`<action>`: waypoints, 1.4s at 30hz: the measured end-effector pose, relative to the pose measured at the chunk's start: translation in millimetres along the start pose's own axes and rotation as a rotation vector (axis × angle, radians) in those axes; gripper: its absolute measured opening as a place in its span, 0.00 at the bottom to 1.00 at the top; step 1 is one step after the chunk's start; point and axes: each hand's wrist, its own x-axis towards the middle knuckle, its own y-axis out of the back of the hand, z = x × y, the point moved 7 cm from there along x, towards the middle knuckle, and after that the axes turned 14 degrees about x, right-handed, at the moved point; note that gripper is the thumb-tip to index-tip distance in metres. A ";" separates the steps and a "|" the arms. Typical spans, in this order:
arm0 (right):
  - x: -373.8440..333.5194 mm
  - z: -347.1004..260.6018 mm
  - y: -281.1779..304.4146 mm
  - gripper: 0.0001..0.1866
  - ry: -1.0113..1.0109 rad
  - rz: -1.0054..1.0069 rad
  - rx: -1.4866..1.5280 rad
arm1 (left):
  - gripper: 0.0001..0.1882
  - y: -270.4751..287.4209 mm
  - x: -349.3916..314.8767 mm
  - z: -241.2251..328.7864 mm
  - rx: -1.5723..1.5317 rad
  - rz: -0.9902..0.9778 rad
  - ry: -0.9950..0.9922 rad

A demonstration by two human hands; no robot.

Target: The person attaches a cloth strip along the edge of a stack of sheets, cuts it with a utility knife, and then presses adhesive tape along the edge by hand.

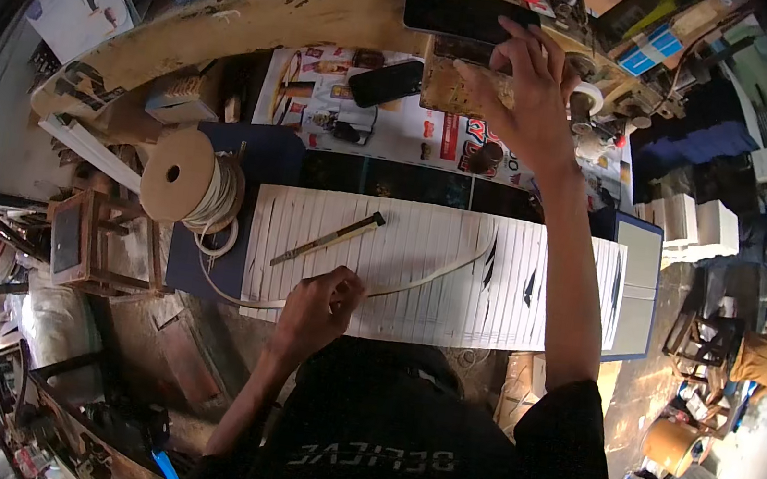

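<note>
My left hand [314, 313] is closed, thumb and fingers pinching a pale flat cord [432, 272] over the near edge of a white ridged panel [423, 235]. From there the cord curves back to a large spool [181, 176] on the left; its other end lies across the panel. A slim cutter knife [327, 239] rests diagonally on the panel, just beyond my left hand. My right hand [530, 94] is stretched far forward with fingers apart, its fingertips at the edge of a black flat device [462, 12] on the wooden ledge. Nothing shows in its grasp.
Blue boards [631, 306] lie under the panel. Beyond it, a dark phone [385, 83] sits on a printed sheet [322, 115], near a worn wooden block [452, 86]. White blocks [695, 227] are stacked at right. A wooden stool [102, 241] stands at left.
</note>
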 end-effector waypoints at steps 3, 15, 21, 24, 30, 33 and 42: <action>6.9 6.0 -2.7 0.27 -0.058 -0.031 0.107 | 0.11 -4.5 -1.2 15.4 0.040 -0.051 -0.045; -225.1 -35.5 18.4 0.37 -1.242 -0.662 0.945 | 0.06 -10.5 7.9 66.4 -0.275 0.088 -0.068; -214.8 -83.0 6.4 0.18 -1.314 0.029 1.557 | 0.06 -36.8 0.7 74.3 -0.335 -0.224 -0.127; -214.1 -82.9 15.8 0.16 -1.336 0.121 1.521 | 0.08 -45.0 2.9 74.0 -0.203 -0.404 -0.117; -198.3 -111.1 38.6 0.11 -1.050 -0.028 1.411 | 0.14 1.8 48.9 106.5 -0.487 0.023 -0.161; -194.7 -124.0 41.2 0.11 -0.960 -0.077 1.362 | 0.12 17.3 60.0 134.3 -0.474 0.042 -0.308; -179.9 -131.0 67.9 0.24 -0.608 -0.074 0.618 | 0.11 29.0 55.0 149.5 -0.659 0.150 -0.126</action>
